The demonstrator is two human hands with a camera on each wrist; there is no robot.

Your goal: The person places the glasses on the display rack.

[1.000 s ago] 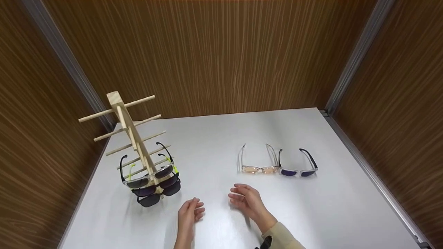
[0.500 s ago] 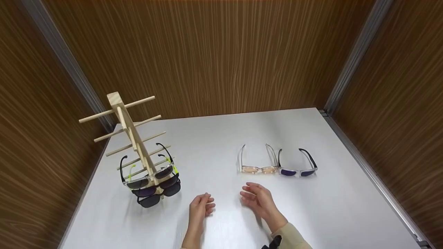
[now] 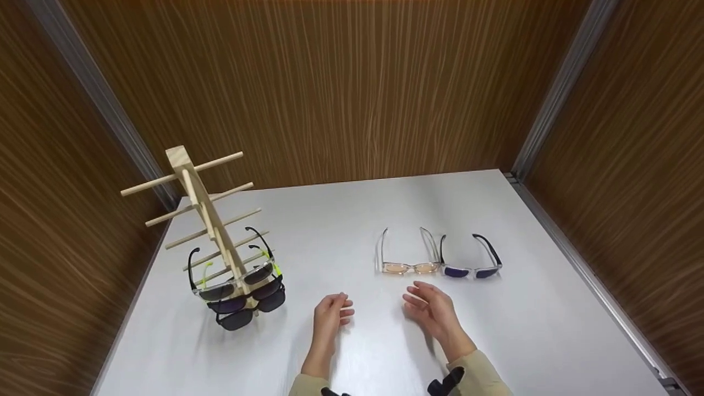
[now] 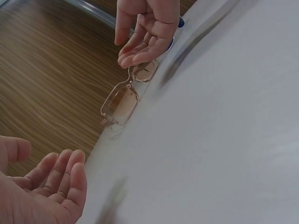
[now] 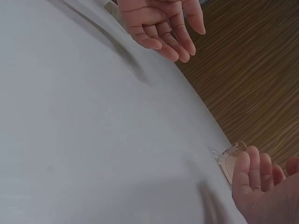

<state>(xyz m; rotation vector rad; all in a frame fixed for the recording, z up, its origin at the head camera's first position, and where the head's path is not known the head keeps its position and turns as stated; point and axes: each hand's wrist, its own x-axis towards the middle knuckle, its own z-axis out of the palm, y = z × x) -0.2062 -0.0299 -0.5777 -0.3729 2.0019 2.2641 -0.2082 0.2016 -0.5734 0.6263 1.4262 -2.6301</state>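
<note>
Both hands hover over the white table with nothing in them. My left hand (image 3: 329, 316) has loosely bent fingers and is right of the wooden rack. My right hand (image 3: 434, 311), fingers relaxed and slightly curved, lies just in front of two pairs of glasses. Nearest it are clear-framed glasses with peach lenses (image 3: 410, 268), temples unfolded toward the back. Beside them on the right stand sunglasses with dark blue lenses (image 3: 456, 272) and black temples. In the left wrist view the peach glasses (image 4: 122, 103) show beyond both hands; in the right wrist view fingers partly hide them.
A wooden glasses rack (image 3: 212, 220) with crossbars stands on the table's left. Several dark sunglasses (image 3: 236, 319) hang on its lower bars; its upper bars hold none. Wood-grain panels (image 3: 341, 88) wall the white table (image 3: 319, 220) at the back and sides.
Both hands have moved to the right and a little farther forward, the right one nearing the glasses on the table. The rack and all the glasses stay where they were.
</note>
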